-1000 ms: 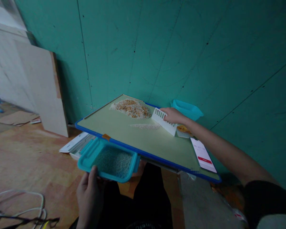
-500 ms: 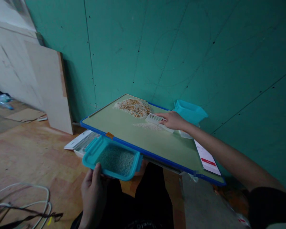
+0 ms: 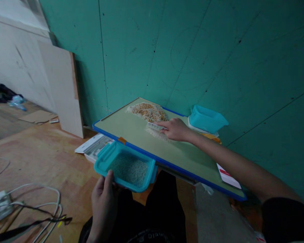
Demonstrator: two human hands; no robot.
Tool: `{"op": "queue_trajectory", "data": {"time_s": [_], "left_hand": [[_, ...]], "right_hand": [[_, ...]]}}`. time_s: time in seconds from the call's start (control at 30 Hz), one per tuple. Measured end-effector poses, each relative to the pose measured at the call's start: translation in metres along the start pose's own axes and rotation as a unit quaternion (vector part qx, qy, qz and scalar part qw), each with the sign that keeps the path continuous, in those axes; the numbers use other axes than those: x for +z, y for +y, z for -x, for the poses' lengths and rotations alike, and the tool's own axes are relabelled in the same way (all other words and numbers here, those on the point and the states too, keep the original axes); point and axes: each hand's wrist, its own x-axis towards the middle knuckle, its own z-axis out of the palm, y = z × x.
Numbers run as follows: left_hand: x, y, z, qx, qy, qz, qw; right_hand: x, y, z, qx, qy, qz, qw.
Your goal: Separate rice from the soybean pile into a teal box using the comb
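Observation:
My left hand (image 3: 105,195) grips the near rim of a blue plastic container (image 3: 101,166), thumb on top, beside the table's front edge. White grains (image 3: 131,170) like rice lie inside it. My right hand (image 3: 176,129) is closed on a white slotted plastic piece (image 3: 155,126), low over the tabletop (image 3: 131,130). Behind that piece spreads a heap of yellow-brown kernels mixed with white grains (image 3: 148,110). On its near side lies a thin patch of white grains (image 3: 159,134). My right fingers partly cover the piece.
A second blue container (image 3: 209,118) stands at the table's back right, with an orange-yellow cloth (image 3: 212,137) beside it. A phone (image 3: 228,176) lies near the right edge. Below the table sits an open white box (image 3: 95,148). Cables (image 3: 54,192) cross the floor at left; a green wall (image 3: 142,50) rises behind.
My right hand has moved left across the table with the white slotted piece, which now shows narrower. The left hand still holds the container. The whole view has shifted slightly.

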Motion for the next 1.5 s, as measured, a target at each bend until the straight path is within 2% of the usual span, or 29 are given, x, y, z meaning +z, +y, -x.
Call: {"op": "queue_trajectory", "data": {"time_s": [0.37, 0.47, 0.6, 0.73, 0.87, 1.0, 1.13, 1.3, 1.5], "left_hand": [[-0.003, -0.001, -0.002, 0.001, 0.008, -0.025, 1.0], [-0.005, -0.005, -0.005, -0.006, -0.005, -0.018, 1.0], [-0.007, -0.005, -0.005, -0.003, -0.025, -0.013, 1.0], [-0.006, -0.002, -0.003, -0.004, -0.035, 0.005, 0.999], [-0.008, 0.001, -0.003, -0.017, -0.029, -0.003, 0.999], [-0.012, 0.0, -0.006, -0.009, -0.024, -0.011, 1.0], [-0.013, 0.001, -0.006, 0.004, -0.017, -0.044, 0.999], [-0.008, 0.005, 0.0, 0.01, -0.019, -0.051, 0.998], [0.001, 0.012, 0.008, -0.008, -0.019, -0.047, 0.999]], "right_hand": [[-0.012, -0.033, -0.024, -0.059, 0.019, -0.016, 0.998], [-0.013, -0.031, -0.028, -0.043, 0.019, -0.021, 0.999], [-0.02, -0.013, -0.022, -0.006, 0.047, -0.07, 0.996], [-0.035, 0.009, 0.01, 0.021, 0.114, -0.165, 0.979], [-0.044, 0.025, 0.068, 0.067, 0.141, -0.222, 0.963], [-0.033, 0.034, 0.124, 0.104, 0.116, -0.226, 0.961], [-0.015, 0.039, 0.149, 0.112, 0.105, -0.21, 0.966], [-0.002, 0.039, 0.139, 0.105, 0.078, -0.19, 0.973], [-0.005, 0.032, 0.105, 0.091, 0.064, -0.187, 0.976]]}}
